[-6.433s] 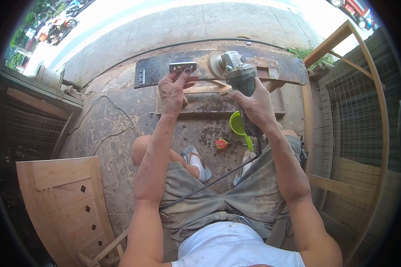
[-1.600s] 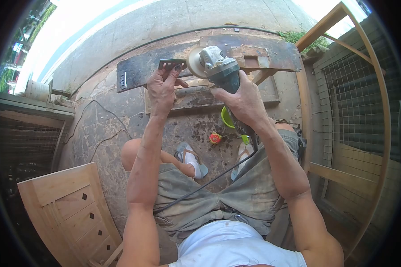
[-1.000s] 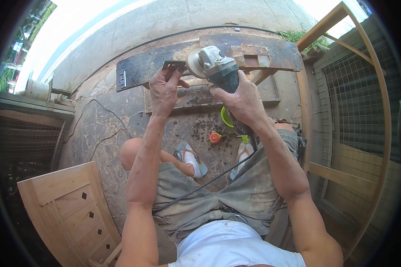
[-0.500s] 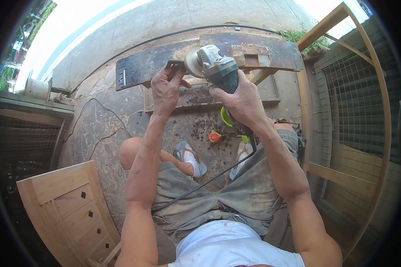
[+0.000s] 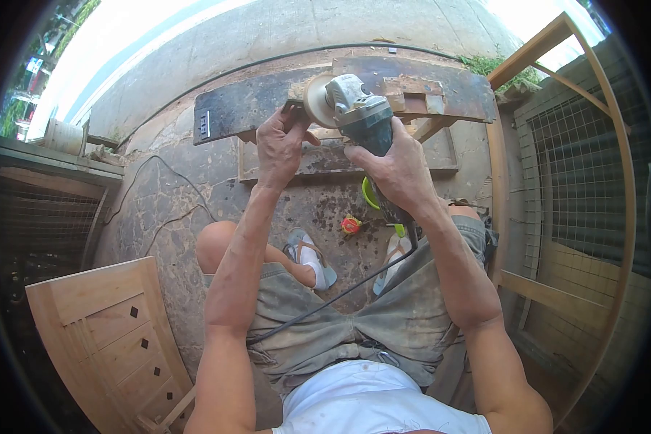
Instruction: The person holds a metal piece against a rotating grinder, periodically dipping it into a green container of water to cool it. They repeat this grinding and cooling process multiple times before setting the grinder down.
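Observation:
My right hand is wrapped round the dark body of an angle grinder, its grey gear head facing away from me. The round disc of the grinder stands nearly on edge, on the left side of the tool. In the fingers of my left hand is a small dark flat piece, held right at the disc's left edge. Fingers cover most of this piece. Both hands are over the near edge of a low wooden bench. A black cord runs from the grinder across my lap.
A wooden block with a square opening lies on the bench's right. Below are a red tape measure and a green ring-shaped item. A wooden panel leans at left; a wooden frame stands right. A loose cord crosses the floor.
The small dark piece in my left hand has turned, so less of its flat side shows at the disc. The whole view has shifted slightly; my grip on the grinder is the same.

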A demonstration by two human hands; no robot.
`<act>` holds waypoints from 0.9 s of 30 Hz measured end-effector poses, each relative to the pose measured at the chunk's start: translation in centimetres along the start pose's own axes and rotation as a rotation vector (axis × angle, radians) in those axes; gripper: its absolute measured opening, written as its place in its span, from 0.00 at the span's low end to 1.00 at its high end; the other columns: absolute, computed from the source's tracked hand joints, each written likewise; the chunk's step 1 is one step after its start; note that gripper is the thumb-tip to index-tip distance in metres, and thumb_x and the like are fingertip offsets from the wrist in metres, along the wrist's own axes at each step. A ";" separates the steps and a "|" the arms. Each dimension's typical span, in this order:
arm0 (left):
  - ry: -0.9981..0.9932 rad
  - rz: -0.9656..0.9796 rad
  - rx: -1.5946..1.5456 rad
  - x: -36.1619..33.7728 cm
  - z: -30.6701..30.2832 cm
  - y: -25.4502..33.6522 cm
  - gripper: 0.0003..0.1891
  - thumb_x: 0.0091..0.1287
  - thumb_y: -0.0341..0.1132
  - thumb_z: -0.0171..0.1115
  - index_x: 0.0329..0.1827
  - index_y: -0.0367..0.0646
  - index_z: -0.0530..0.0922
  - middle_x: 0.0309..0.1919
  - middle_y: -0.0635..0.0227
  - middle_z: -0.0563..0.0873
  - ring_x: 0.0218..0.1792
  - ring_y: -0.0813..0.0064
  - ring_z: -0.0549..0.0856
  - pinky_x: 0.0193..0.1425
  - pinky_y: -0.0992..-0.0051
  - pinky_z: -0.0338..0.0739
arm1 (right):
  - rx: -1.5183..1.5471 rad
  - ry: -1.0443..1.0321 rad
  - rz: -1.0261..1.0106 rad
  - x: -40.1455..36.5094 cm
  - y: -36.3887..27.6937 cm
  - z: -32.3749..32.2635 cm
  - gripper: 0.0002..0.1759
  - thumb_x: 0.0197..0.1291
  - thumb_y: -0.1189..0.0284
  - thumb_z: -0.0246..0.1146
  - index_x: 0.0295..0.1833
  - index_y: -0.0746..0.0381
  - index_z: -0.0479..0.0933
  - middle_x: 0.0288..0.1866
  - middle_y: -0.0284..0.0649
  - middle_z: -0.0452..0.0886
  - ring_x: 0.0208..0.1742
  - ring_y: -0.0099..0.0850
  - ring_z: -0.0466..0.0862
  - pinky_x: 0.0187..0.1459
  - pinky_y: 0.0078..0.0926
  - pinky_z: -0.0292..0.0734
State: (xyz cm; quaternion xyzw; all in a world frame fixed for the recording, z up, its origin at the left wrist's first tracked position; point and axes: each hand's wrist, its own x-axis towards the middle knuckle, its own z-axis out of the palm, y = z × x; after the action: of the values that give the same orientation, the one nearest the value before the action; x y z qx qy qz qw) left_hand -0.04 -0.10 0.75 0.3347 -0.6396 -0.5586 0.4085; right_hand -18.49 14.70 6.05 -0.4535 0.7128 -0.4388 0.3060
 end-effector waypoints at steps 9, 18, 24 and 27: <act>-0.021 0.008 -0.008 0.1 0.2 -0.6 0.13 0.87 0.34 0.68 0.65 0.36 0.90 0.49 0.68 0.96 0.36 0.79 0.93 0.41 0.74 0.90 | 0.031 -0.024 -0.006 -0.1 -0.4 0.0 0.36 0.63 0.57 0.77 0.65 0.76 0.79 0.49 0.60 0.94 0.54 0.49 0.96 0.60 0.44 0.88; -0.023 0.002 0.010 0.1 0.2 -1.5 0.15 0.86 0.35 0.68 0.67 0.36 0.89 0.46 0.68 0.96 0.36 0.79 0.94 0.40 0.74 0.90 | 0.048 -0.044 0.028 0.0 -0.3 -0.1 0.36 0.63 0.57 0.78 0.65 0.75 0.80 0.47 0.57 0.94 0.49 0.45 0.96 0.59 0.43 0.89; -0.032 0.034 0.001 0.1 0.6 -2.1 0.14 0.86 0.36 0.68 0.65 0.36 0.89 0.44 0.68 0.95 0.35 0.79 0.94 0.40 0.74 0.89 | 0.079 -0.025 -0.029 -0.2 -0.3 0.2 0.36 0.63 0.57 0.78 0.66 0.76 0.80 0.47 0.57 0.94 0.50 0.45 0.96 0.59 0.42 0.89; -0.031 0.022 0.028 0.1 0.3 -1.9 0.14 0.86 0.36 0.68 0.65 0.36 0.89 0.43 0.69 0.95 0.35 0.79 0.94 0.40 0.74 0.89 | 0.063 -0.036 -0.013 0.0 -0.4 0.0 0.36 0.63 0.58 0.78 0.65 0.76 0.79 0.47 0.58 0.94 0.50 0.46 0.96 0.58 0.43 0.89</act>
State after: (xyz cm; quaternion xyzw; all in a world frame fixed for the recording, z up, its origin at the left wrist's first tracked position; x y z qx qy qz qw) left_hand -0.43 -0.37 -1.13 0.3246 -0.6571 -0.5504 0.3998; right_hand -18.34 14.68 6.37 -0.4561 0.6900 -0.4551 0.3299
